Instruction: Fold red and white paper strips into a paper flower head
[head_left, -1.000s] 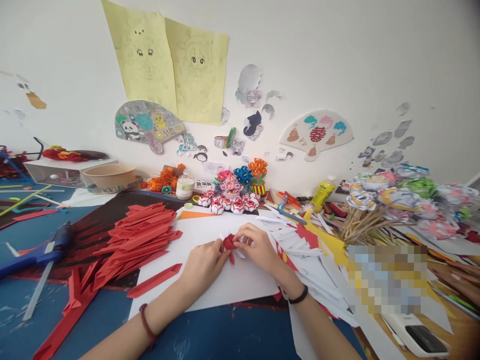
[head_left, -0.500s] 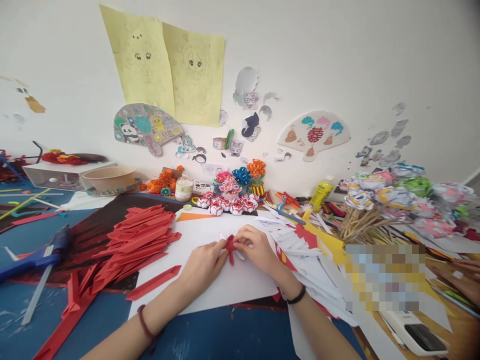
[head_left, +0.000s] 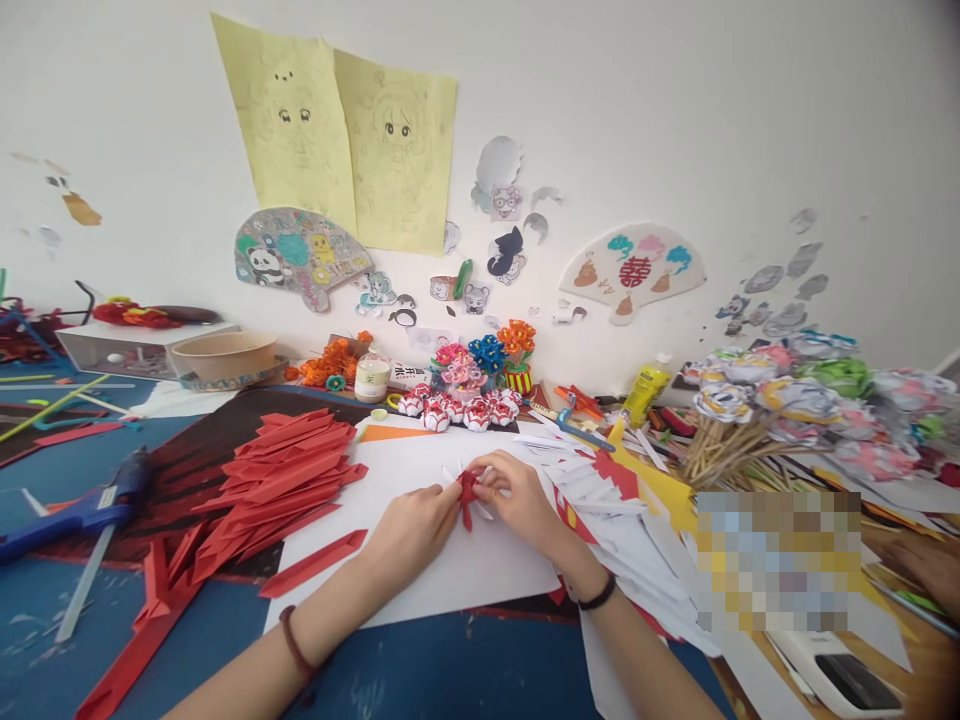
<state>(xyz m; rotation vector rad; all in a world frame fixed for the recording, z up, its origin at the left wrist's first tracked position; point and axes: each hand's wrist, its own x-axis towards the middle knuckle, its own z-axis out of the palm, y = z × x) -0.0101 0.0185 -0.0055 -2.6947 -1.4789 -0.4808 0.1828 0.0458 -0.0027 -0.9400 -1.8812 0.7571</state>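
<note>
Between my hands, above a white sheet of paper (head_left: pixel 405 590), is a small red and white folded-paper piece (head_left: pixel 468 488) with pointed ends sticking out. My left hand (head_left: pixel 420 525) pinches its left side between thumb and fingers. From the right, my right hand (head_left: pixel 516 490) grips the same piece with bent fingers, which hide part of it. To the left lies a heap of folded red paper strips (head_left: pixel 277 480), with one single red strip (head_left: pixel 315 563) nearer my left forearm. A pile of folded white paper strips (head_left: pixel 622 520) lies beside my right hand.
At the left lies a blue glue gun (head_left: pixel 97 515). Finished red-and-white paper flowers (head_left: pixel 457 411) sit behind the sheet. A bunch of paper flowers on sticks (head_left: pixel 750 400), a yellow bottle (head_left: pixel 646 392) and a white device (head_left: pixel 840 675) are at the right. Another person's hand (head_left: pixel 926 560) shows at the right edge.
The view has shifted slightly, so everything sits a little further right. Both hands keep hold of the paper piece, with small finger movements. The other person's hand at the right edge has moved.
</note>
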